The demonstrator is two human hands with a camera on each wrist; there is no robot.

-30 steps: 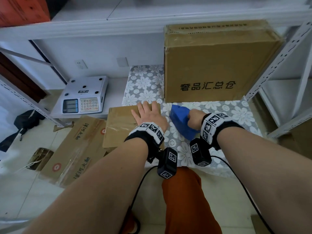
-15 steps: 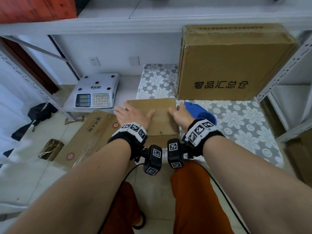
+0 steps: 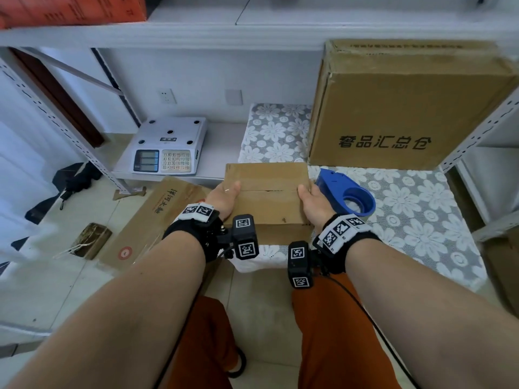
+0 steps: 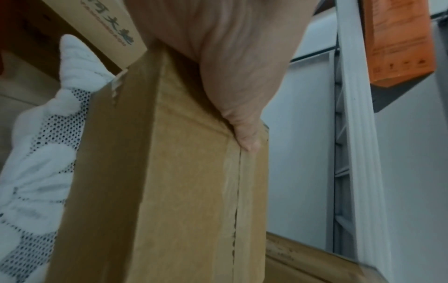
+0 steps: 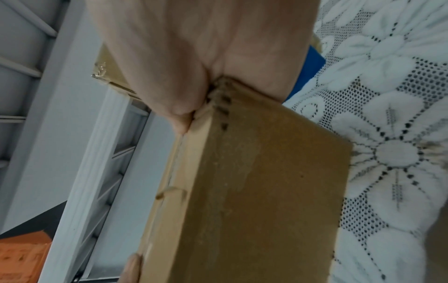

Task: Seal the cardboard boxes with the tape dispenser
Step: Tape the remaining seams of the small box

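Observation:
A small brown cardboard box (image 3: pixel 266 189) lies at the front left corner of the table, its top flaps closed along a centre seam. My left hand (image 3: pixel 224 195) grips its left end and my right hand (image 3: pixel 314 202) grips its right end. In the left wrist view the thumb of my left hand (image 4: pixel 230 67) presses on the box (image 4: pixel 181 191) at the seam. In the right wrist view my right hand (image 5: pixel 181 57) clasps the box (image 5: pixel 254 191) the same way. The blue tape dispenser (image 3: pixel 348 192) lies on the tablecloth just right of my right hand, untouched.
A large printed cardboard box (image 3: pixel 407 108) stands at the back of the flowered tablecloth (image 3: pixel 421 220). A digital scale (image 3: pixel 168 147) sits on a low shelf to the left. A flat carton (image 3: pixel 151 220) lies on the floor, and metal rack posts (image 3: pixel 477 130) flank the table.
My right hand has let go of the blue tape dispenser and moved onto the small box. Both hands now hold the box's ends, and it sits further right, beside the dispenser.

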